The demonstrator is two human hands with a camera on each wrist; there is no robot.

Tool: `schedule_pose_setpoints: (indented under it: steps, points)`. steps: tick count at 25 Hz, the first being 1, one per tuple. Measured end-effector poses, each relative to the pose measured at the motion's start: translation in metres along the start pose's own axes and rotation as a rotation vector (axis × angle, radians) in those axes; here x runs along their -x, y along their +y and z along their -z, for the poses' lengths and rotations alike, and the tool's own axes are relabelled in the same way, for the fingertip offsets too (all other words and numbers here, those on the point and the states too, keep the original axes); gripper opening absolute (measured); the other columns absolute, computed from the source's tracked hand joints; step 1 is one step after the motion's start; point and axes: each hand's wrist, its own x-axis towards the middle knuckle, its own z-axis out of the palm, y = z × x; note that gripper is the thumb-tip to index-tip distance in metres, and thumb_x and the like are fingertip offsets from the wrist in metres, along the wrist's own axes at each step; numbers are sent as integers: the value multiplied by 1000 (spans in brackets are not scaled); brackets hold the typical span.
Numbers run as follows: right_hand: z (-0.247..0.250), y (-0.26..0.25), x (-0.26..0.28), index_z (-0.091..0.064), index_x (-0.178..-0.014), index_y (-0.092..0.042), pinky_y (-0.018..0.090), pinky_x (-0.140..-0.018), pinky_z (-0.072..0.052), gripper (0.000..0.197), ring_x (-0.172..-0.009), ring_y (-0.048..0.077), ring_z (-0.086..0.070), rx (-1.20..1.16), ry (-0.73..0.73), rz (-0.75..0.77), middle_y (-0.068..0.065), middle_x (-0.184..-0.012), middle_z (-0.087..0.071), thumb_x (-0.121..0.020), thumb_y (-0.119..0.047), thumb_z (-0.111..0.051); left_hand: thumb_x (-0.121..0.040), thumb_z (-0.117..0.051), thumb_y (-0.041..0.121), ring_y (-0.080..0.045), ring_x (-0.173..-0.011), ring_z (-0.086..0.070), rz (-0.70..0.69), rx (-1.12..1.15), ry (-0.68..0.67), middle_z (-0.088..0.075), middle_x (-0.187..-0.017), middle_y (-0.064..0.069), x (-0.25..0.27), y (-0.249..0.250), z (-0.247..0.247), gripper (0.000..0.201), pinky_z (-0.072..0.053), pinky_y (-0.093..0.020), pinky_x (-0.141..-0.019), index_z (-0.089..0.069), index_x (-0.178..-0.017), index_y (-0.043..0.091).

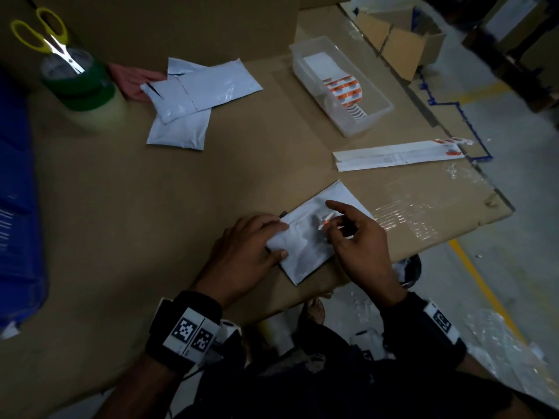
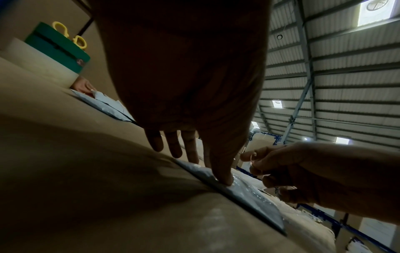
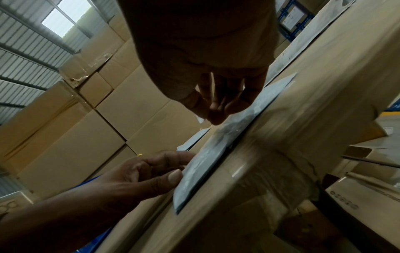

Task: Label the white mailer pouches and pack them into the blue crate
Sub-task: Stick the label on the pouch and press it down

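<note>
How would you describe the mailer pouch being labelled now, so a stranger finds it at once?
On the cardboard table, look at the near edge. One white pouch lies there alone, pressed by the left hand. The other pouches are piled at the far side.

The head view was dim and underexposed, darkest at the corners, with glare on the clear tape [image 1: 414, 207] at the cardboard tabletop's [image 1: 151, 207] right edge and straight lines bowed by the wide lens. In both wrist views daylight came through roof skylights [image 2: 376, 12], so the left hand [image 2: 186, 82] and right hand [image 3: 205, 59] showed as near-silhouettes. The right wrist view was smeared with motion blur along the cardboard edge, and all three pictures were soft and grainy.
</note>
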Motion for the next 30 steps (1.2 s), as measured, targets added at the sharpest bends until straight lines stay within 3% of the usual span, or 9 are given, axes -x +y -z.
schedule_pose_setpoints:
  steps: [4, 8, 11, 12, 16, 18, 24, 28, 30]
  points:
    - [-2, -1, 0, -76, -94, -28, 32, -79, -57, 11, -80, 3, -71, 34, 29, 13, -17, -87, -75, -99, -25, -66, -91, -65, 52, -7, -139, -32, 28, -46, 3, -40, -147, 23, -2, 2, 1, 56, -32, -40, -113, -46, -142, 45]
    - [-1, 2, 1, -75, -95, -26, 29, -81, -56, 9, -86, -2, -70, 52, 38, -3, -17, -93, -75, -98, -29, -67, -88, -66, 55, -8, -140, -30, 37, -43, 5, -37, -150, 23, -1, 4, 1, 65, -30, -39, -113, -40, -147, 45]
    - [-4, 4, 3, -74, -95, -22, 18, -76, -54, 4, -90, -1, -69, 44, 82, 26, -10, -114, -67, -95, -26, -73, -88, -65, 58, -8, -139, -30, 16, -64, -5, -38, -148, 23, 0, 5, 2, 62, -29, -37, -111, -44, -145, 44]
    - [-6, 3, 3, -74, -94, -20, 16, -73, -52, 7, -89, 1, -68, 42, 99, 33, -8, -114, -65, -94, -27, -74, -88, -65, 57, -7, -139, -29, 11, -67, -6, -38, -147, 23, 0, 6, 2, 60, -29, -37, -111, -46, -144, 43]
    - [-12, -4, 4, -73, -88, -22, 16, -69, -48, 9, -76, 4, -70, 13, 48, -34, -10, -79, -73, -94, -30, -76, -87, -68, 55, -8, -139, -29, 24, -47, -12, -39, -147, 22, 0, 4, 2, 61, -28, -36, -111, -48, -143, 42]
    - [-18, -7, 6, -74, -85, -26, 19, -71, -52, 8, -75, 3, -71, -3, 14, -51, -11, -76, -74, -91, -29, -78, -86, -70, 54, -9, -139, -30, 29, -37, -4, -42, -146, 21, -1, 5, 3, 63, -27, -35, -111, -48, -143, 39]
    - [-27, -12, 9, -75, -83, -29, 9, -64, -44, 11, -77, -7, -66, 141, -43, -27, -21, -76, -71, -93, -33, -74, -79, -72, 62, -10, -138, -30, 58, -45, 5, -42, -145, 19, 0, 2, 2, 72, -29, -38, -112, -50, -143, 37]
    - [-36, -5, 10, -69, -81, -27, 17, -71, -44, 11, -86, 1, -59, 162, -25, 31, -8, -98, -62, -90, -30, -75, -76, -74, 63, -8, -139, -27, 71, -36, 4, -40, -145, 22, 2, 3, 3, 74, -26, -36, -113, -50, -142, 39]
    - [-39, -2, 8, -69, -79, -28, 14, -69, -40, 13, -89, 3, -59, 167, -1, 6, -2, -100, -62, -89, -34, -76, -75, -75, 62, -9, -139, -28, 67, -37, 8, -41, -145, 21, 2, 3, 3, 75, -26, -36, -113, -51, -142, 39]
